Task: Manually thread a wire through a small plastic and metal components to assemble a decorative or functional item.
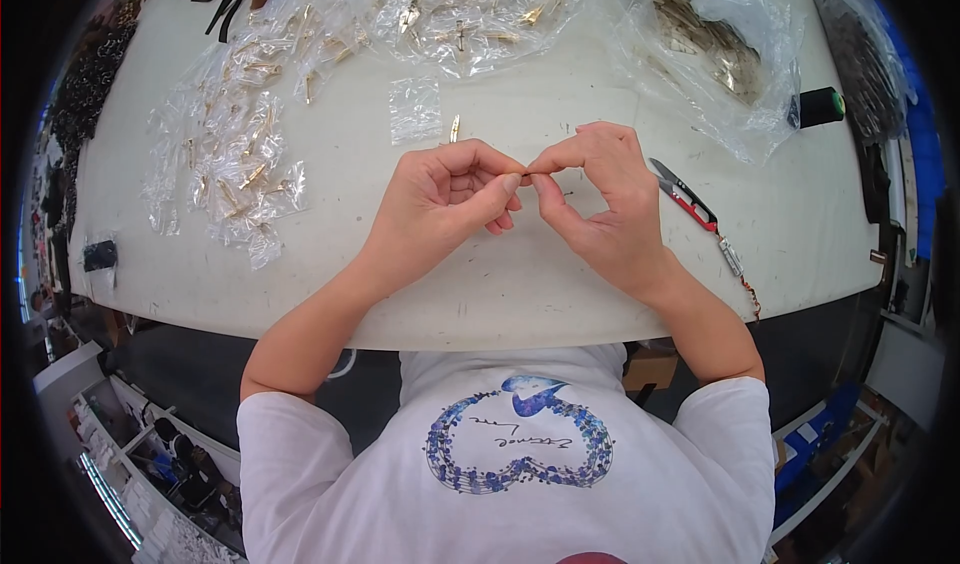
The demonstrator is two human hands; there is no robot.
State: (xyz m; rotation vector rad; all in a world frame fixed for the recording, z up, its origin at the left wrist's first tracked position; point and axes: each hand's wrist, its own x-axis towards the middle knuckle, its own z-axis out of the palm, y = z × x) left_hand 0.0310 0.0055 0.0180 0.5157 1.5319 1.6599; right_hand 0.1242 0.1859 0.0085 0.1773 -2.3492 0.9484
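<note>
Above the middle of the table my left hand (438, 192) and my right hand (612, 196) meet fingertip to fingertip. Each one pinches thumb against index finger on a tiny dark sliver, too small to name and mostly covered by the fingertips. Just beyond my left knuckles lies a slim gold metal piece (455, 128). A small clear plastic bag (414, 111) rests flat to the left of that piece. Thread snips (686, 200) with a red and black handle lie right of my right hand, a short chain (738, 269) trailing from them toward the table's front edge.
Bagged gold metal pieces (245, 169) are heaped at the left, with more in a pile (470, 24) at the back. A big clear bag (735, 124) of brownish metallic pieces sits back right, beside a black thread spool (822, 107). A small dark packet (100, 256) lies far left.
</note>
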